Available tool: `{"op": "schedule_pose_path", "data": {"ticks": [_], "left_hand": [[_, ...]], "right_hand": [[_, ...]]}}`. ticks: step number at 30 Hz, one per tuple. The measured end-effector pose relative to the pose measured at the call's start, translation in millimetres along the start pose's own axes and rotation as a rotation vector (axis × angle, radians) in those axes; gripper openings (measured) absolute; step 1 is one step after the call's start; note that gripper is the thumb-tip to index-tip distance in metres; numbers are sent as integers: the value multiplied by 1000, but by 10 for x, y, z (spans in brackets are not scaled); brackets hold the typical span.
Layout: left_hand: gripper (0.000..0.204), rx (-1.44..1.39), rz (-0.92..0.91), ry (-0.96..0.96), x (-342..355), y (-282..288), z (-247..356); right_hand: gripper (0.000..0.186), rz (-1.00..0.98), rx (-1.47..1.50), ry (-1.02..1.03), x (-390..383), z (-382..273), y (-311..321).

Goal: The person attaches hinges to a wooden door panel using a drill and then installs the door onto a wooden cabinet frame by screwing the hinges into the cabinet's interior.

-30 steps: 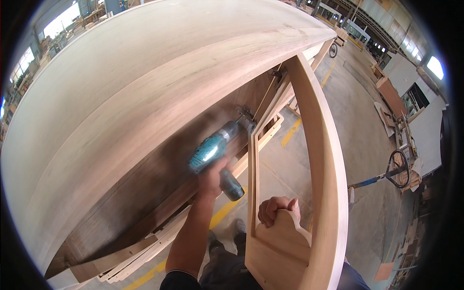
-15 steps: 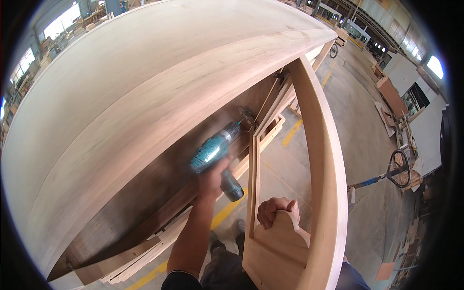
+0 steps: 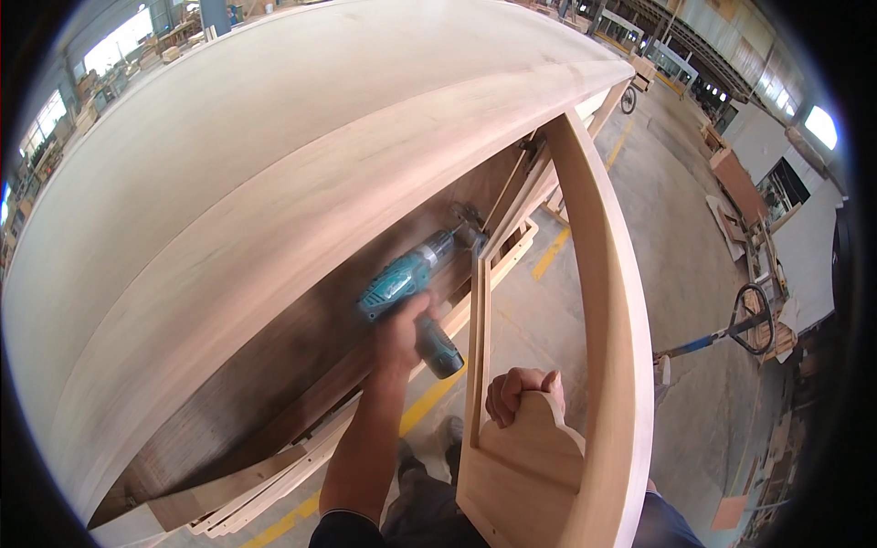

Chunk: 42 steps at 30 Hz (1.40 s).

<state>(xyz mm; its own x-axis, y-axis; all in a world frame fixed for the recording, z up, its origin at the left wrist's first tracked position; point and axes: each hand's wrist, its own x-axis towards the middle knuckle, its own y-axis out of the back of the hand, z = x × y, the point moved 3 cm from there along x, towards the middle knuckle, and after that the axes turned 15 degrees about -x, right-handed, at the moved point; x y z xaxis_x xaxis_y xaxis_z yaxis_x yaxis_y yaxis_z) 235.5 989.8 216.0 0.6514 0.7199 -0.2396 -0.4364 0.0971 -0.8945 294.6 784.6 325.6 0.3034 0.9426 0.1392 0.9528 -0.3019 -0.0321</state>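
Note:
My left hand (image 3: 399, 336) is wrapped round the grip of a teal and black cordless drill (image 3: 402, 279) inside the wooden cabinet (image 3: 274, 393). The drill points up and to the right, its tip at a metal hinge (image 3: 470, 219) near the inner edge of the swung-out cabinet door (image 3: 617, 301). Whether the tip touches a screw is too small to tell. On the door, my right hand (image 3: 527, 393) curls its fingers over the edge of the curved wooden panel (image 3: 521, 466); its thumb shows at the side.
The cabinet's broad pale top (image 3: 274, 119) fills the upper left. Stepped wooden moulding runs along its front. Beyond the door, a pallet-jack handle (image 3: 754, 320) stands on the concrete floor, with boards (image 3: 738, 183) stacked at the far right. Yellow lines (image 3: 551, 251) mark the floor.
The drill has shifted slightly, its front end a little closer to the hinge. My right hand keeps its grip on the panel, and the view has moved very little.

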Motion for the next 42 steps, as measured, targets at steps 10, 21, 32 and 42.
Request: {"op": "schedule_pose_path", "data": {"ticks": [10,21,32,42], "left_hand": [[27,639,-75,-335,-1023,216,354],[33,1170,399,-640,-3996,1380,283],[28,525,904,-722,-4857,999,-820],[30,669,877,-757,-4590,695,-1038]], "right_hand": [[74,40,195,-23,44,302,-31],[35,115,-723,266,765,475,-534],[60,-99,-188,55,1511,524,-1026],[14,-142,-242,401,769,312,-825]]}}
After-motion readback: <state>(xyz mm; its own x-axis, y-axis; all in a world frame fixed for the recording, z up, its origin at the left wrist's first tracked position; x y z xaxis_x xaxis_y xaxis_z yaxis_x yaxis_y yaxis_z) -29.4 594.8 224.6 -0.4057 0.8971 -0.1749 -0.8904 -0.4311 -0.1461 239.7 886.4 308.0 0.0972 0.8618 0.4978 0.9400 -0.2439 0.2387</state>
